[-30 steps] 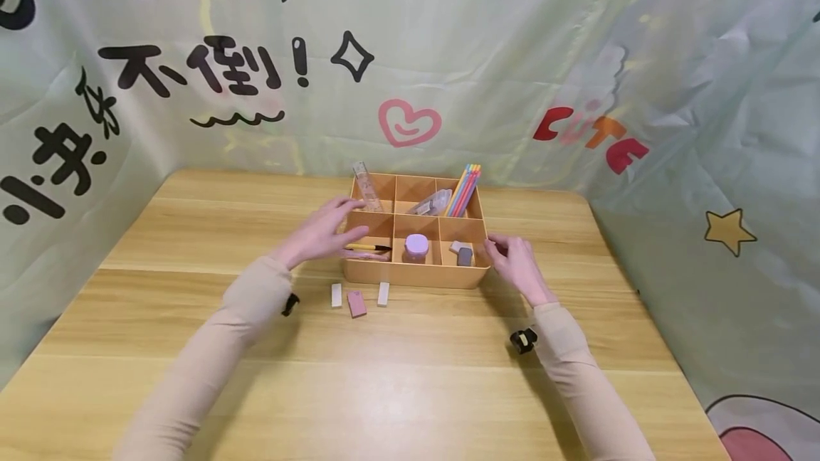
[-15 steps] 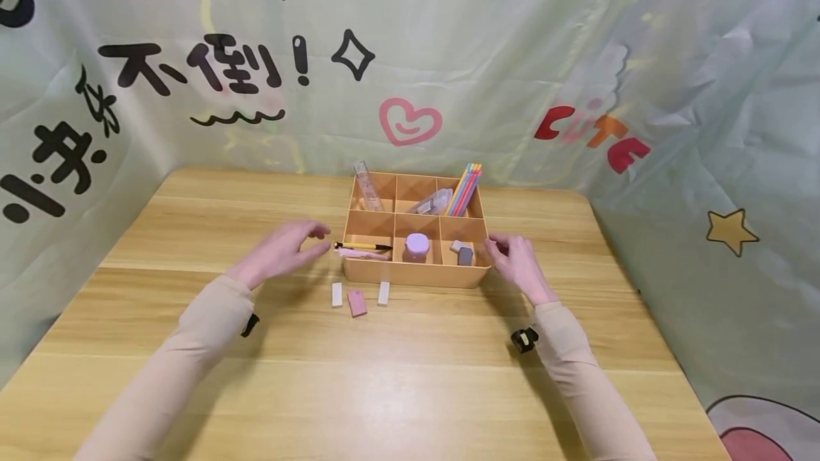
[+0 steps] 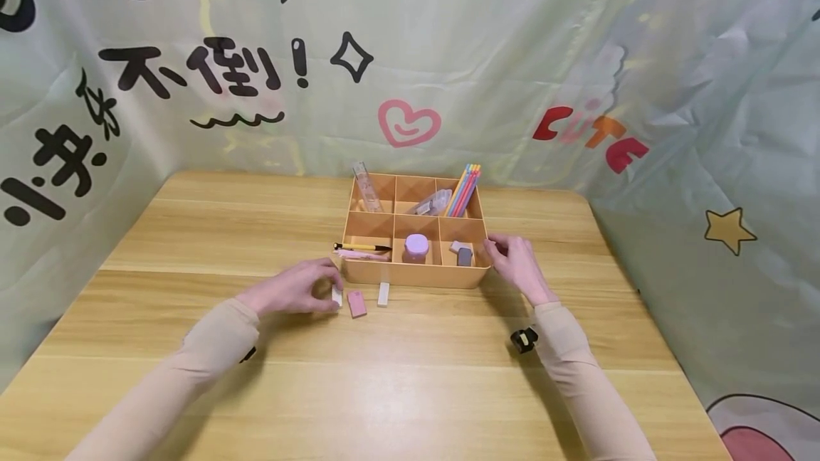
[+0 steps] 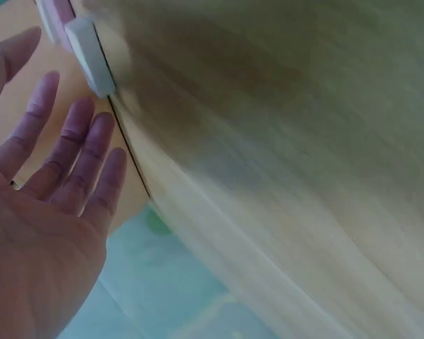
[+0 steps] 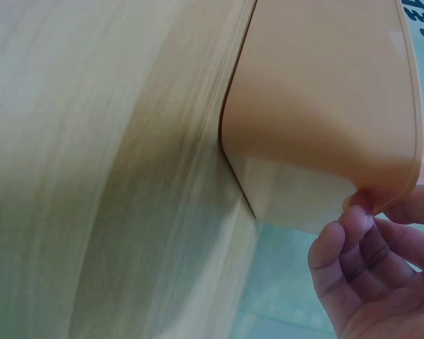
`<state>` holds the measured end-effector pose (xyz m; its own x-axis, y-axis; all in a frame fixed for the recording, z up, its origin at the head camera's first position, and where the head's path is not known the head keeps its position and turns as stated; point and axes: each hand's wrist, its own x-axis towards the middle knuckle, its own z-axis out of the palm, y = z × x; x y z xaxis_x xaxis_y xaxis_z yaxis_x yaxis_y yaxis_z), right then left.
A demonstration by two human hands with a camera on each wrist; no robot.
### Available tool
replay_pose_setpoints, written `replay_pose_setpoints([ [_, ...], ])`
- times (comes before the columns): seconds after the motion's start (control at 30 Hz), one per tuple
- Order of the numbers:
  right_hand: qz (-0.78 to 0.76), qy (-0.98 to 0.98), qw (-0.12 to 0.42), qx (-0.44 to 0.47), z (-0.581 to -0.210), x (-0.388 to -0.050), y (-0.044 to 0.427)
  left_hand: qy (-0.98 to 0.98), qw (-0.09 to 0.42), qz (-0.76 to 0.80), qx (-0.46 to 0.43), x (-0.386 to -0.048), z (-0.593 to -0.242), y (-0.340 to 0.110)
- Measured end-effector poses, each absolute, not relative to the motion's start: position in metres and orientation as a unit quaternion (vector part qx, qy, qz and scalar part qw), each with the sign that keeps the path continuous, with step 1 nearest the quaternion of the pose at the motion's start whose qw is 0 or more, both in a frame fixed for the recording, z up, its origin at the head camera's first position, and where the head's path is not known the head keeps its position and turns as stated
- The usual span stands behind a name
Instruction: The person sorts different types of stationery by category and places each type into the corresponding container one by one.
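My left hand (image 3: 291,290) is low over the table, its fingertips around the small white eraser-like block (image 3: 337,295). In the left wrist view the fingers of the left hand (image 4: 53,205) are extended and relaxed, just short of that white block (image 4: 92,58). A pink block (image 3: 356,304) and a second white block (image 3: 383,294) lie to its right, in front of the orange divided organizer box (image 3: 416,275). My right hand (image 3: 520,270) pinches the box's front right corner at the rim, thumb and curled fingers on it in the right wrist view.
Inside the box are a clear ruler-like strip (image 3: 366,189), coloured pencils (image 3: 464,192), a purple-lidded jar (image 3: 416,247), a yellow-and-black pen (image 3: 361,247) and a dark grey block (image 3: 464,256). A printed cloth (image 3: 320,134) hangs behind the wooden table (image 3: 410,390).
My left hand has withdrawn from the box's left compartments, moved left, then come down and forward to the white block. The right hand stays at the box's corner.
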<state>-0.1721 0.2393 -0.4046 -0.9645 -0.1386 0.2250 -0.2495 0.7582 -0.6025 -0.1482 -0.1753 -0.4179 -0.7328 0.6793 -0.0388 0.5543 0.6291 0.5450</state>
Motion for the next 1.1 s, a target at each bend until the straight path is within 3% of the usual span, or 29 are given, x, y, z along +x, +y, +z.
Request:
replay_pose_setpoints([
  [0.37, 0.329, -0.935, 0.086, 0.103, -0.4076, -0.1724, 0.2404, 0.896, 0.137, 0.248, 0.341, -0.1436, -0.4197, -0.1691],
  [1.1, 0.334, -0.934, 0.086, 0.095, -0.407, -0.1713, 0.2388, 0.895, 0.08, 0.252, 0.36, -0.1409, -0.4231, -0.1681],
])
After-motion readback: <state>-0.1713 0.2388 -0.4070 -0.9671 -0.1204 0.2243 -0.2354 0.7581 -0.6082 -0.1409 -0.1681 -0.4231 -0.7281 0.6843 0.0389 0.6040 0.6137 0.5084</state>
